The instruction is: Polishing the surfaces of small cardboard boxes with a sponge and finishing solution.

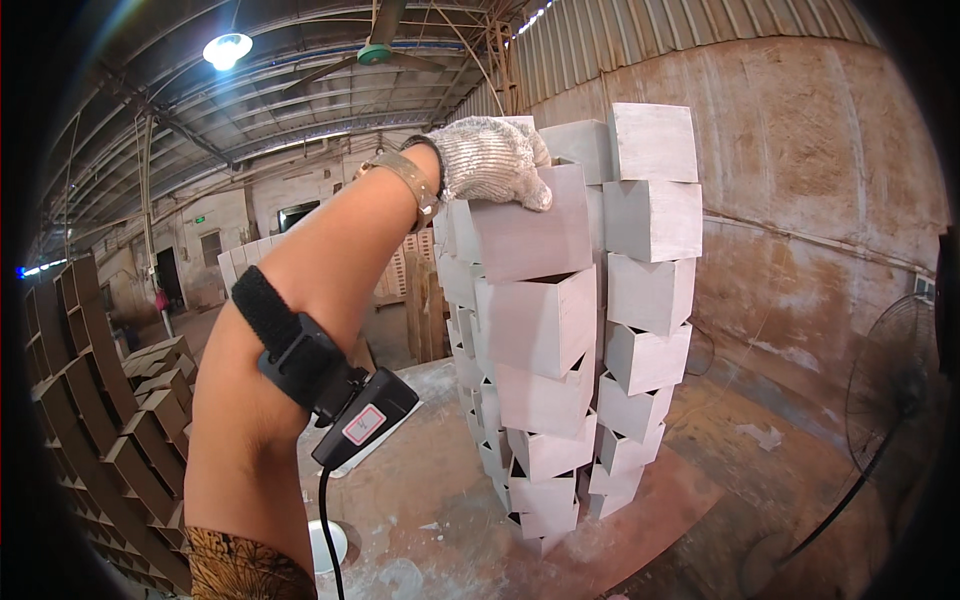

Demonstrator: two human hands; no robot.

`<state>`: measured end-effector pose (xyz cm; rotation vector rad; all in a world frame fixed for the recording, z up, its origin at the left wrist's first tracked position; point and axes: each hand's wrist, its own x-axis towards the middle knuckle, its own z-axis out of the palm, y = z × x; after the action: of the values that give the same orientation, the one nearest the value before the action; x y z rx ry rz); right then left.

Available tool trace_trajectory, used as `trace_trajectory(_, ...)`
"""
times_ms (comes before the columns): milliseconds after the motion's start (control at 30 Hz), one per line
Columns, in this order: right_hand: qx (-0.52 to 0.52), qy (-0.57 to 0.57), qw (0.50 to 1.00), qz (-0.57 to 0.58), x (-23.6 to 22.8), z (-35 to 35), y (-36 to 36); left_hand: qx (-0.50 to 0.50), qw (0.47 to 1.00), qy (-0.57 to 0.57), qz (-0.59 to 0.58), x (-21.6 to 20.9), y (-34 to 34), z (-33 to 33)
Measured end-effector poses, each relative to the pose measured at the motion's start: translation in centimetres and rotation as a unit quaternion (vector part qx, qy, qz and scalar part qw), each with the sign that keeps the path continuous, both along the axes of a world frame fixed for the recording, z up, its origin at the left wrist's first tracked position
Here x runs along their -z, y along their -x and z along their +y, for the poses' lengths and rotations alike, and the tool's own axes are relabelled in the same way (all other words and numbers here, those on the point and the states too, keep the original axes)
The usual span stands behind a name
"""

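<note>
My left hand (492, 165), in a whitish knitted glove, grips the top edge of a pale pinkish-white box (532, 225). The thumb lies over the box's near face, while the other fingers are partly hidden. This box is the top one of a tall, uneven column; beneath it sits another white box (540, 315) turned at an angle. Close by on the right rises a second column, topped by a white box (652, 143). Dark gaps show between several boxes. My right hand is out of view.
Brown stacked boxes (110, 420) fill the left side. A standing fan (885, 400) is at the right, near a stained wall (800, 200). A white bucket (328, 546) stands low on the floor beside my arm. A black device (365, 420) with a cable is strapped to my forearm.
</note>
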<state>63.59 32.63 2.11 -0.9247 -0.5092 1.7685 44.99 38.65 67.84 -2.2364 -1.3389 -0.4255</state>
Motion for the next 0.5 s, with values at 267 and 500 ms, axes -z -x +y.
trace_trajectory(267, -0.03, -0.004, 0.999, -0.014, -0.4, 1.5, 0.2, -0.091, 0.994, 0.011, 0.056, -0.3, -2.0, 2.5)
trace_trajectory(500, -0.064, -0.006, 0.998, -0.022, -0.5, 2.0, 0.9, -0.113, 0.991, 0.005, 0.069, -0.1, -2.2, 3.0)
